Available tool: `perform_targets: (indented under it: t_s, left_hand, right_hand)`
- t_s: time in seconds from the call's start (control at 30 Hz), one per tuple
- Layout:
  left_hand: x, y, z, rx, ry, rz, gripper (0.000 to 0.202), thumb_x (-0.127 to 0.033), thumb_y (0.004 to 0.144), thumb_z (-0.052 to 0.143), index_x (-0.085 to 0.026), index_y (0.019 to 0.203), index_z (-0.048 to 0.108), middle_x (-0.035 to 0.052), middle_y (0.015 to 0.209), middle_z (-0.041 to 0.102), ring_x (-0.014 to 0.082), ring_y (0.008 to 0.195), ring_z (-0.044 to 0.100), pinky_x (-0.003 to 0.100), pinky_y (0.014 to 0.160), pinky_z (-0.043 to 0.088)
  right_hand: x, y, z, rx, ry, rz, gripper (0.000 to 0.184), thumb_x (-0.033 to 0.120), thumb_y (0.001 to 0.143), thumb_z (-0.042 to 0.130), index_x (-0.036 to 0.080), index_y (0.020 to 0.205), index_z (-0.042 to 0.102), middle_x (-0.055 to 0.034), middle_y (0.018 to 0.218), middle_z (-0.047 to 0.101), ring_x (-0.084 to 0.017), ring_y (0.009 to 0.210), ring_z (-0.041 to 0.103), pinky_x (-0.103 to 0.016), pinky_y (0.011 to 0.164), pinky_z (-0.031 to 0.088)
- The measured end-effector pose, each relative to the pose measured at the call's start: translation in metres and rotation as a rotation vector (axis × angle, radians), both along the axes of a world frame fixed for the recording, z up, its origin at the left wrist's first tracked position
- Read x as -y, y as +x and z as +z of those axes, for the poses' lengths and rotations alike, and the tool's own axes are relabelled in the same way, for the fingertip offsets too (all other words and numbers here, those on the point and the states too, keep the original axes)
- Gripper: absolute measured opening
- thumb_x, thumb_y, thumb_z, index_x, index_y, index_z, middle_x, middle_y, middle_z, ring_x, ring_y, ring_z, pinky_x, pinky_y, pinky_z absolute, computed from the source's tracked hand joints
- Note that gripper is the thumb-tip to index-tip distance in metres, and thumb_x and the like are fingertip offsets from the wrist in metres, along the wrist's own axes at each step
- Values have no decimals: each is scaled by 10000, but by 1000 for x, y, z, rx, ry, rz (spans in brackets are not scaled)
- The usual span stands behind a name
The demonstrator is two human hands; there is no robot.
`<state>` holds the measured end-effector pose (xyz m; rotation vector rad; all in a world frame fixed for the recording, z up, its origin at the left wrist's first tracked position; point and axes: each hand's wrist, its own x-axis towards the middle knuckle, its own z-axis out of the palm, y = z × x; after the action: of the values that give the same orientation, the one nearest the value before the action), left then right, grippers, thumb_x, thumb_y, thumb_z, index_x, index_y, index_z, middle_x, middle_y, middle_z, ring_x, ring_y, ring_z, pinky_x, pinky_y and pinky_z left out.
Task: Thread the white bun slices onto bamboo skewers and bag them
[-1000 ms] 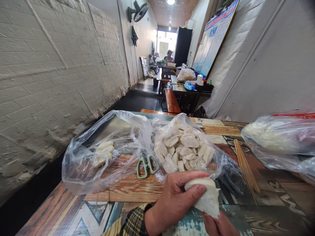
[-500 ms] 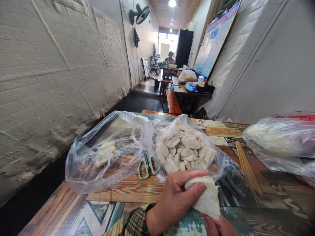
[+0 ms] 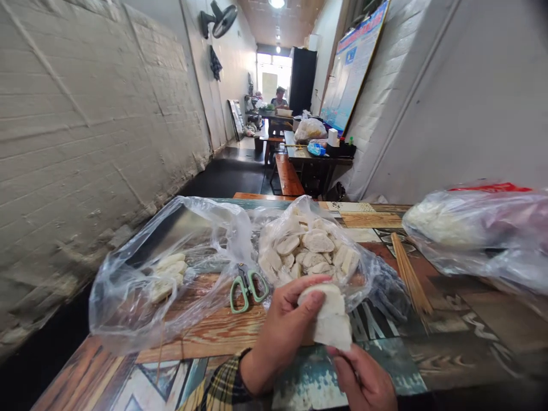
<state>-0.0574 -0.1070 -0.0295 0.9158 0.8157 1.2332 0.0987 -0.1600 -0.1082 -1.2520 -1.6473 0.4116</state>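
Note:
My left hand [image 3: 282, 325] is closed round pale, floury slices [image 3: 331, 322] that look like bread or cake and overlap in a row. Its thumb presses on the top slice. At the lower edge of the slices, the fingers of my right hand [image 3: 363, 374] are pinched together; what lies between them is hidden. Just beyond is a clear plastic bag [image 3: 263, 251] full of similar slices [image 3: 317, 241]. Green-handled scissors [image 3: 248, 288] lie left of my hands. Farther left, another clear bag [image 3: 124, 311] holds a few slices [image 3: 169, 277], with a thin stick poking out.
Thin wooden skewers [image 3: 409, 274] lie in a bundle on the patterned table [image 3: 205, 337], beside a grey cloth or glove [image 3: 387, 291]. A large filled plastic bag [image 3: 475, 228] stands at the right. Beyond are a bench [image 3: 289, 174], a laden table and a seated person [image 3: 280, 98].
The view has swung slightly to the right, so the scene sits farther left. Both hands and the slices are still together, and more of my right hand now shows.

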Motion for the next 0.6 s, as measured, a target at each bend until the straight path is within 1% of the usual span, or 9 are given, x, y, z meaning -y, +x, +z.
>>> perform_targets:
  t_s: [0.1, 0.13, 0.2, 0.3, 0.4, 0.5, 0.6]
  left_hand:
    - [-5, 1, 2, 36, -59, 39, 519, -499, 775, 709, -205, 1202, 679, 83, 896, 749, 210, 781, 666, 304, 708, 516]
    - [-7, 3, 2, 35, -73, 42, 521, -500, 770, 714, -195, 1191, 684, 81, 867, 748, 206, 772, 661, 300, 703, 513]
    - [-9, 6, 1, 9, -91, 45, 490, -497, 754, 730, -163, 1112, 719, 82, 832, 742, 193, 750, 648, 282, 687, 498]
    - [-10, 13, -4, -23, -111, 34, 445, -488, 738, 747, -142, 1017, 744, 81, 849, 736, 172, 725, 626, 264, 670, 476]
    - [-9, 19, -10, -33, -133, 3, 460, -498, 737, 742, -135, 1019, 740, 78, 846, 726, 162, 695, 611, 263, 650, 466]
    - [-7, 25, -14, -38, -146, -22, 481, -512, 740, 732, -137, 1041, 729, 72, 822, 716, 156, 668, 597, 259, 623, 457]
    - [-5, 29, -17, -46, -142, -59, 482, -523, 740, 729, -130, 1019, 729, 69, 779, 703, 150, 647, 584, 245, 590, 438]
  right_hand:
    - [-3, -3, 2, -63, -43, 69, 357, 410, 965, 476, 218, 833, 747, -32, 721, 750, -142, 609, 685, -203, 646, 555]
    - [-3, -3, 1, -82, -52, 79, 341, 390, 966, 477, 210, 853, 743, -33, 728, 751, -145, 637, 695, -204, 672, 557]
    - [-2, -2, -2, -114, -62, 87, 319, 367, 964, 484, 203, 871, 741, -35, 737, 754, -150, 681, 709, -203, 699, 556]
    - [2, 2, -8, -155, -74, 63, 306, 368, 956, 507, 209, 856, 749, -39, 780, 770, -146, 685, 714, -191, 682, 549]
    - [8, 5, -13, -186, -95, 16, 328, 416, 948, 522, 212, 844, 756, -45, 777, 776, -156, 677, 719, -193, 661, 546]
    - [11, 5, -15, -190, -106, -50, 402, 481, 949, 499, 207, 820, 764, -68, 776, 775, -177, 677, 719, -218, 660, 545]
    - [13, 4, -15, -164, -107, -102, 481, 538, 945, 476, 210, 720, 749, -51, 632, 718, -166, 564, 668, -230, 576, 508]
